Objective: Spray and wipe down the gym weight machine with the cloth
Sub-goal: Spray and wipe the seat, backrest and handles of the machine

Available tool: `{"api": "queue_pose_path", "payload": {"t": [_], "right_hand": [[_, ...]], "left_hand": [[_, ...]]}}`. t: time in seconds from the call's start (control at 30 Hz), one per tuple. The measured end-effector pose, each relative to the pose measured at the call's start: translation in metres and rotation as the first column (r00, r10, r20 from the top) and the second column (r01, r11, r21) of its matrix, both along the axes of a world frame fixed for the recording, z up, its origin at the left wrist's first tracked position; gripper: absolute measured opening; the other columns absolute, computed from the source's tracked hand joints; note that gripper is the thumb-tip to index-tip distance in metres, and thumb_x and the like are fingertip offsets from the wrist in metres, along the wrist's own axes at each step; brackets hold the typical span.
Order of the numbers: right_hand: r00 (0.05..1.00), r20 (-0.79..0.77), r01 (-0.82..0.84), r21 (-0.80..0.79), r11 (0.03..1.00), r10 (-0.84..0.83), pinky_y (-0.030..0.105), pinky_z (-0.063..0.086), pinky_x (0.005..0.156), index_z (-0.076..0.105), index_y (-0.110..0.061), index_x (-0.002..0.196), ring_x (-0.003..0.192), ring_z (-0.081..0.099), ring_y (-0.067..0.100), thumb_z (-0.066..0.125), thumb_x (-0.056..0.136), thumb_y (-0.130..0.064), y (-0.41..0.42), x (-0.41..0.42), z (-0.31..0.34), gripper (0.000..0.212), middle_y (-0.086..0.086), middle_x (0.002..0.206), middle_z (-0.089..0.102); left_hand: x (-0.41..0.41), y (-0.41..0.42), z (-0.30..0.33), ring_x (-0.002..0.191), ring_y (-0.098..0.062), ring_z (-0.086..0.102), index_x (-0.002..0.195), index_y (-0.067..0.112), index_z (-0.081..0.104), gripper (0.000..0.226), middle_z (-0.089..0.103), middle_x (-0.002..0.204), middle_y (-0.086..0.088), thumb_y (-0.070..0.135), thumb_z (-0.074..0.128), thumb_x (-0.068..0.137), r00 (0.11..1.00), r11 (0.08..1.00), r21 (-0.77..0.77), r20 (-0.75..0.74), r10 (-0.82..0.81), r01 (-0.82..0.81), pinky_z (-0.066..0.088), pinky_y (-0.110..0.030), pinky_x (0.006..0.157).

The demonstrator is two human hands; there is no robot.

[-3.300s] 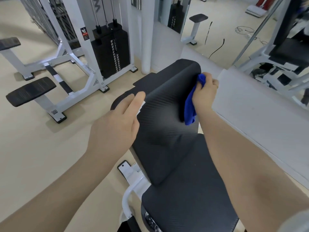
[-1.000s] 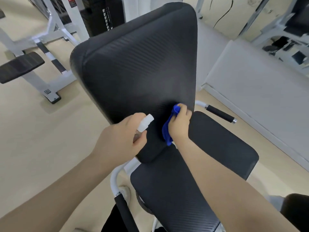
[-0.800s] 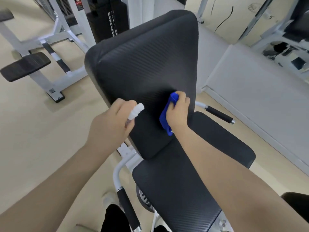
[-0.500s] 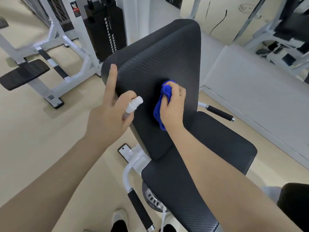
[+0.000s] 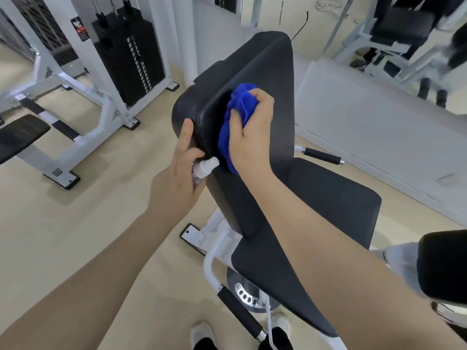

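Here, right hand [image 5: 249,137] pressing cloth [image 5: 236,114], backrest [image 5: 275,79]

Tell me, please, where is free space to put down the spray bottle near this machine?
Free: the seat pad, bare between the right forearm and the black side handle; also the floor left of the white seat frame. Crowded: the backrest, where the right hand presses the blue cloth and the left hand holds the spray bottle.
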State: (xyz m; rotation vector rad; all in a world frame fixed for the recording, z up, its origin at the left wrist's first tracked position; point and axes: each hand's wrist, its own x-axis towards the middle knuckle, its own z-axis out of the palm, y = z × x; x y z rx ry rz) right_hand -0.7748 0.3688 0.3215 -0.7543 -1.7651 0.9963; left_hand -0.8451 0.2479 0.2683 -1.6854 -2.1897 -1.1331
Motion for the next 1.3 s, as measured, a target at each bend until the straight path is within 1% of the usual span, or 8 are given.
{"api": "queue_pose_path", "payload": {"t": [0.2, 0.37, 0.53, 0.83, 0.93, 1.1, 1.2, 1.3], "right_hand": [[0.925, 0.364, 0.149, -0.094, 0.984, -0.105, 0.022, 0.036, 0.081, 0.052, -0.003, 0.116, 0.097, 0.051, 0.029, 0.046, 0.09, 0.002, -0.016, 0.04, -0.076, 0.028, 0.014, 0.123, 0.042], [0.98, 0.157, 0.13, -0.067, 0.989, -0.118, 0.006, 0.037, 0.071, 0.056, -0.008, 0.11, 0.083, 0.046, 0.002, 0.049, 0.09, -0.004, -0.017, 0.009, -0.019, 0.022, 0.012, 0.117, 0.05], [0.995, 0.068, 0.062, 0.139, 0.988, -0.072, 0.014, 0.041, 0.068, 0.063, -0.007, 0.103, 0.084, 0.051, 0.013, 0.056, 0.081, 0.0, -0.03, -0.019, 0.022, 0.024, 0.01, 0.11, 0.052], [0.916, 0.376, 0.259, -0.283, 0.923, -0.142, 0.013, 0.03, 0.063, 0.051, -0.005, 0.104, 0.073, 0.043, -0.001, 0.047, 0.092, -0.005, -0.042, 0.046, -0.089, 0.013, 0.014, 0.117, 0.047], [0.962, 0.224, 0.21, -0.228, 0.951, -0.159, 0.011, 0.033, 0.069, 0.053, -0.008, 0.102, 0.081, 0.043, -0.011, 0.047, 0.09, -0.004, -0.037, 0.029, -0.061, 0.014, 0.012, 0.112, 0.049], [0.996, 0.033, 0.085, 0.015, 0.996, -0.085, 0.007, 0.036, 0.079, 0.057, 0.0, 0.097, 0.091, 0.046, 0.008, 0.052, 0.083, 0.003, -0.03, 0.015, -0.045, 0.015, 0.013, 0.103, 0.05], [0.988, 0.097, 0.131, -0.096, 0.987, -0.121, 0.003, 0.034, 0.081, 0.056, -0.002, 0.101, 0.095, 0.043, -0.008, 0.05, 0.084, 0.001, -0.034, 0.036, -0.089, 0.019, 0.017, 0.111, 0.048], [0.962, 0.242, 0.192, -0.259, 0.947, -0.129, 0.01, 0.035, 0.082, 0.053, -0.009, 0.097, 0.09, 0.042, -0.011, 0.045, 0.088, -0.003, -0.039, 0.071, -0.15, 0.014, 0.011, 0.109, 0.045]], "left_hand": [[0.007, -0.003, -0.019, 0.052, -0.032, 0.058, 0.112, 0.018, 0.039, 0.042, 0.014, 0.148, -0.009, 0.004, 0.061, 0.079, 0.996, 0.996, -0.028, -0.041, 0.084, -0.085, 0.042, -0.033, 0.032], [0.008, -0.005, -0.022, 0.052, -0.029, 0.058, 0.117, 0.019, 0.037, 0.063, 0.01, 0.149, -0.007, -0.005, 0.071, 0.07, 1.0, 0.998, -0.054, 0.022, 0.019, -0.018, 0.04, -0.032, 0.032], [0.008, -0.004, -0.023, 0.061, -0.02, 0.064, 0.125, 0.022, 0.034, 0.076, 0.008, 0.154, 0.0, 0.0, 0.077, 0.066, 0.991, 0.995, -0.09, 0.136, -0.018, 0.03, 0.028, -0.01, 0.039], [0.004, -0.014, -0.023, 0.045, -0.018, 0.052, 0.133, 0.01, 0.032, 0.056, 0.018, 0.146, -0.016, 0.017, 0.044, 0.078, 0.992, 0.99, -0.125, -0.106, -0.072, 0.058, 0.03, -0.017, 0.037], [0.012, -0.022, -0.035, 0.045, -0.019, 0.053, 0.136, 0.009, 0.028, 0.063, 0.013, 0.149, -0.013, 0.019, 0.041, 0.076, 0.992, 0.985, -0.165, -0.107, -0.072, 0.053, 0.027, -0.016, 0.038], [0.027, -0.021, -0.049, 0.046, -0.019, 0.055, 0.136, 0.008, 0.027, 0.065, 0.008, 0.148, -0.012, 0.03, 0.045, 0.078, 0.998, 0.977, -0.208, -0.027, -0.059, 0.053, 0.029, -0.015, 0.038], [0.028, -0.024, -0.063, 0.049, -0.02, 0.058, 0.137, 0.007, 0.027, 0.071, 0.006, 0.15, -0.011, 0.016, 0.061, 0.074, 0.997, 0.965, -0.256, -0.047, -0.066, 0.052, 0.038, -0.018, 0.035], [0.028, -0.032, -0.083, 0.048, -0.02, 0.059, 0.14, 0.01, 0.019, 0.069, -0.011, 0.157, 0.0, 0.021, 0.046, 0.077, 0.99, 0.947, -0.311, -0.092, -0.111, 0.078, 0.04, -0.022, 0.032]]}}
